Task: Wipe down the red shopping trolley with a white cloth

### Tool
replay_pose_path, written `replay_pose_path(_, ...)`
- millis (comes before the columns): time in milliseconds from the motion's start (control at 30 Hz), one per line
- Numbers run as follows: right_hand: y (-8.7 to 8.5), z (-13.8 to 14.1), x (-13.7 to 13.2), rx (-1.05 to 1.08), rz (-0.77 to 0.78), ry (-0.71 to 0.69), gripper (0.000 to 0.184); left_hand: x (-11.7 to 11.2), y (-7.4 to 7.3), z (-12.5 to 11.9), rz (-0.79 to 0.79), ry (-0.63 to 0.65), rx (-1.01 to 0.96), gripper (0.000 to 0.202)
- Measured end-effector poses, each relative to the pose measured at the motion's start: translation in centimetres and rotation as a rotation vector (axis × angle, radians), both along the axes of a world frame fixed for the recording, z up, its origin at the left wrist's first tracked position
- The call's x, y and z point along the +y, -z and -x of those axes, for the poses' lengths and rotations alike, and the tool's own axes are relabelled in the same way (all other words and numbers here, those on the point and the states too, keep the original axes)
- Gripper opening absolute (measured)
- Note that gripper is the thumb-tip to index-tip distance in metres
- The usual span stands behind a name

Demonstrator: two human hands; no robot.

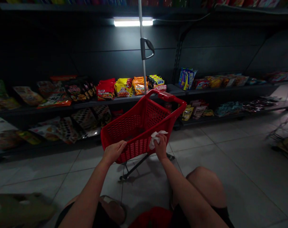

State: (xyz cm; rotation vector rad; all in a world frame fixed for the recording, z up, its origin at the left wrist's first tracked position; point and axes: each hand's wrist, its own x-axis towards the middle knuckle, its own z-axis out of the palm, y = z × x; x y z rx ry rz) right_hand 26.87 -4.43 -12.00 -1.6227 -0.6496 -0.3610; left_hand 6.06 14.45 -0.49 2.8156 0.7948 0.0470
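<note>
Having the cart (137,148) at the clock's centre, on the floor (205,145) in front of the shelf (125,99), with twelve o'clock pointing toward the shelf. Gripping the cart's near rim at eight o'clock with the left hand (113,152), curling it over the edge; presumably bracing against rolling, given the wheel (123,177) at seven o'clock. Pinching a crumpled white cloth (154,137), possibly paper, in the right hand (161,147) at five o'clock, holding it against the outside of the near wall; probably bunching it for putting cloth, rather than bare skin, on the plastic. Closing both hands on something, but not being able to tell the firmness of either hold.

Bending low at six o'clock between spread knees (204,185), likely for bringing both hands close to the wall. Having the cart's handle (169,96) at one o'clock, and so having a long side within easy reach.

Facing a pole (144,71) with a black grip (146,49) at twelve o'clock, beyond the handle; not being able to see its lower end. Seeing red packets (106,90) between ten and eleven, yellow packets (123,88) at eleven and orange packets (138,86) near twelve, apparently grouped by kind for easy picking. Facing a lamp (133,22) above, also at twelve, probably mounted there for lighting the packets.
</note>
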Motion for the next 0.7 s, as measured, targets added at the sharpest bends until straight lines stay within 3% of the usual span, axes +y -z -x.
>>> replay_pose_path(67, 1.2, -1.1, -1.7, 0.121, 0.032, 0.066, 0.020, 0.3, 0.0, 0.3, 0.003, -0.003, -0.021, 0.048)
replay_pose_path(100, 0.9, -1.6, -2.4, 0.148, 0.030, 0.099, 0.020, 0.4, -0.1, 0.4, 0.008, -0.001, -0.033, 0.048)
replay_pose_path(167, -1.5, -2.5, -3.1, 0.110, -0.031, 0.179, 0.024, 0.7, -0.1, 0.6, 0.019, 0.009, -0.052, 0.049)
replay_pose_path(300, -8.2, -4.1, -2.3, -0.129, -0.160, 0.267, 0.030, 1.0, 0.0, 0.9, 0.035, 0.029, -0.071, 0.050)
replay_pose_path(367, -8.9, -4.6, -1.7, -0.166, -0.148, 0.281, 0.029, 1.0, 0.1, 1.0, 0.048, 0.040, -0.079, 0.050)
replay_pose_path(433, -6.6, -4.6, -1.7, -0.104, -0.132, 0.315, 0.028, 1.0, 0.2, 1.1, 0.049, 0.053, -0.087, 0.050)
replay_pose_path(533, -0.4, -3.9, -2.5, 0.143, -0.073, 0.297, 0.026, 1.4, 0.1, 1.0, 0.058, 0.056, -0.087, 0.051)
replay_pose_path(600, 2.6, -3.5, -3.0, 0.292, -0.031, 0.266, 0.025, 1.4, -0.6, 0.4, 0.086, 0.044, -0.052, 0.054)
replay_pose_path(633, 3.1, -3.5, -3.1, 0.323, -0.025, 0.257, 0.025, 1.2, -1.1, -0.2, 0.092, 0.035, -0.026, 0.054)
replay_pose_path(700, 1.8, -3.8, -2.9, 0.279, -0.060, 0.260, 0.028, 0.2, -2.5, -2.3, 0.044, 0.020, 0.022, 0.054)
